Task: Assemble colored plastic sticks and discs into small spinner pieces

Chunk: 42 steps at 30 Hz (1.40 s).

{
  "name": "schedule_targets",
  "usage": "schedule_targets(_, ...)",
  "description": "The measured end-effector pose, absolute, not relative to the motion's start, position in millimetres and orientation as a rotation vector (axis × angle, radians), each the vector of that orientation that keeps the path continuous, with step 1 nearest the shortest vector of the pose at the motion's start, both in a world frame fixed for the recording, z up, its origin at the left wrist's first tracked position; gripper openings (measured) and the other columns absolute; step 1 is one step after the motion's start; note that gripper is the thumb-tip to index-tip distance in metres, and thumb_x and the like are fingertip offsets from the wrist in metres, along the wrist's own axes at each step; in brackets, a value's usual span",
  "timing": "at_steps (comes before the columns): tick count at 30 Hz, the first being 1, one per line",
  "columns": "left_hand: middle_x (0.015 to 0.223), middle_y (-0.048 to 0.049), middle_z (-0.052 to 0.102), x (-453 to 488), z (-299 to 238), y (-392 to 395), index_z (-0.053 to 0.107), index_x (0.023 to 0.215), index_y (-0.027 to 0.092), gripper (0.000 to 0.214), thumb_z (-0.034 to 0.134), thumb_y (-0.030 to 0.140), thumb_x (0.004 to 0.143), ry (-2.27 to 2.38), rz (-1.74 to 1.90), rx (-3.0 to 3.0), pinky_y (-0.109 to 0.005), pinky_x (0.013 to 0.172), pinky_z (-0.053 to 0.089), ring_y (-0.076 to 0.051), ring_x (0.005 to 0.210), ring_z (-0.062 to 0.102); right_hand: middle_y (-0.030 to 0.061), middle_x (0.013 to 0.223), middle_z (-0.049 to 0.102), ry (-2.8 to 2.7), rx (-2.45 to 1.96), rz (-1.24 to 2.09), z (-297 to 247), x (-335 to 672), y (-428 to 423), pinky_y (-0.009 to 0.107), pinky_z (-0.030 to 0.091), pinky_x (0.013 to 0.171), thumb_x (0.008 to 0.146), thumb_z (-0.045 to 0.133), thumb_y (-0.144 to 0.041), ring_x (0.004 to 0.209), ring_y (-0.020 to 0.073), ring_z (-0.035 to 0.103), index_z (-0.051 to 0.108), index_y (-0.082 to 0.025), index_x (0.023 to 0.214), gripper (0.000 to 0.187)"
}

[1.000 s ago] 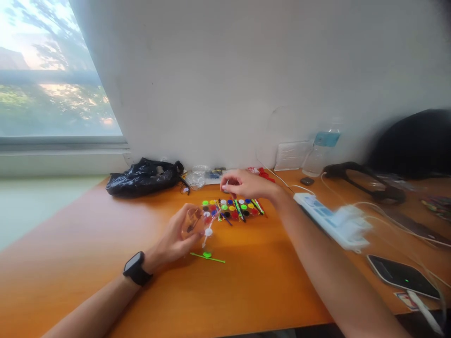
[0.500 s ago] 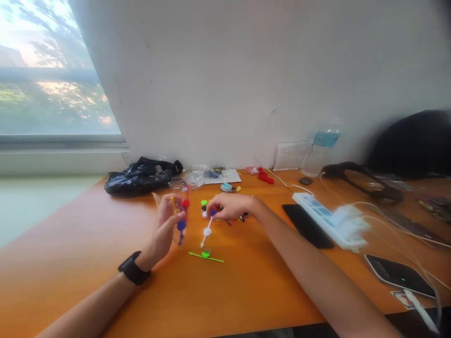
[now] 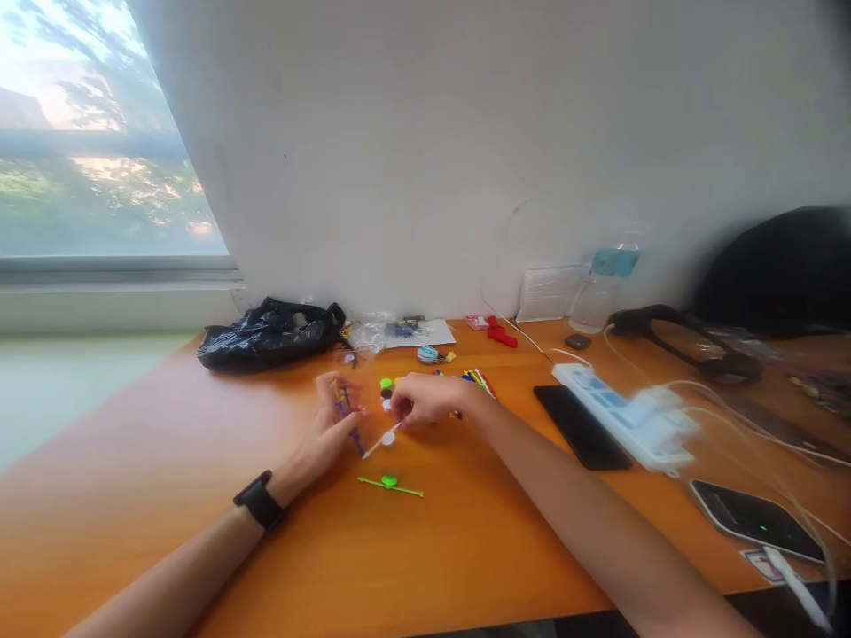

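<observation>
My right hand (image 3: 425,403) pinches a white stick with a white disc on it (image 3: 384,438), its low end near the orange table (image 3: 465,540). My left hand (image 3: 329,425), a black watch on its wrist, is closed around a few thin coloured sticks (image 3: 347,409), one of them blue. A green stick with a green disc (image 3: 389,483) lies flat on the table just in front of both hands. Behind my right hand sits a cluster of coloured discs and sticks (image 3: 465,381), partly hidden by it.
A black plastic bag (image 3: 269,332) lies at the back left by the wall. A black phone (image 3: 581,424), a white power strip (image 3: 625,415) with cables, and another phone (image 3: 758,518) are on the right. A water bottle (image 3: 602,288) and headphones (image 3: 684,341) stand at the back.
Both hands dropped lower toward the table. The white stick tilted flatter. My left hand lowered its coloured sticks, which a second ago it held as a small bundle near the disc cluster.
</observation>
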<state>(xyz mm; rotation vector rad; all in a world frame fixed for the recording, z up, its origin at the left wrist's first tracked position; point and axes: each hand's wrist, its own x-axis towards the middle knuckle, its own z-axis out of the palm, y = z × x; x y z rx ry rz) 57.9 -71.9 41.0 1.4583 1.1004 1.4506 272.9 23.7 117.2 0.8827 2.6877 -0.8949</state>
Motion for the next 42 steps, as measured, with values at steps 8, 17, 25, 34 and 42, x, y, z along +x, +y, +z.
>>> schedule_targets(8,0.100,0.0032,0.049,56.1,48.1,-77.2,0.040,0.116,0.029,0.038,0.067,0.022,0.090,1.068,1.405,1.476,-0.020,0.051,0.051,-0.008,0.062,0.053,0.0018,0.080,0.074,2.793,0.858,-1.022,143.2,296.7,38.6,0.021,0.038,0.055,0.083,0.079,-0.044,0.062,0.0113,0.059,0.082,-0.017,0.095,0.030)
schedule_targets(17,0.094,-0.0013,0.056,61.9,54.7,-87.9,0.055,0.114,0.020,0.023,0.065,0.030,0.095,1.015,1.102,1.955,-0.029,0.074,0.048,-0.017,0.081,0.053,0.0052,0.088,0.072,2.930,0.790,-1.112,205.1,349.0,23.2,0.024,0.039,0.061,0.083,0.081,-0.053,0.071,0.0123,0.055,0.085,-0.014,0.096,0.041)
schedule_targets(25,0.095,-0.0016,0.056,69.9,62.4,-94.6,0.053,0.113,0.020,0.030,0.066,0.041,0.095,1.068,0.885,2.030,-0.030,0.075,0.048,-0.019,0.081,0.052,0.0044,0.078,0.072,2.624,0.825,-1.152,210.8,350.0,15.4,0.023,0.043,0.058,0.087,0.077,-0.051,0.067,0.0139,0.060,0.082,-0.013,0.100,0.040)
schedule_targets(34,0.102,-0.0031,0.058,70.0,64.2,-97.2,0.051,0.117,0.020,0.036,0.067,0.043,0.094,1.139,0.872,2.041,-0.031,0.079,0.049,-0.021,0.087,0.055,0.0048,0.081,0.071,2.856,0.869,-0.963,215.6,344.0,8.2,0.023,0.041,0.059,0.094,0.064,-0.039,0.069,0.0140,0.057,0.080,-0.011,0.099,0.032)
schedule_targets(42,0.101,-0.0016,0.055,70.8,63.6,-96.7,0.046,0.112,0.021,0.031,0.062,0.044,0.098,1.159,0.884,2.025,-0.030,0.077,0.048,-0.019,0.085,0.052,0.0045,0.089,0.076,2.934,0.780,-1.021,206.4,321.0,-6.0,0.019,0.048,0.059,0.088,0.057,-0.012,0.071,0.0131,0.065,0.076,-0.015,0.107,0.027)
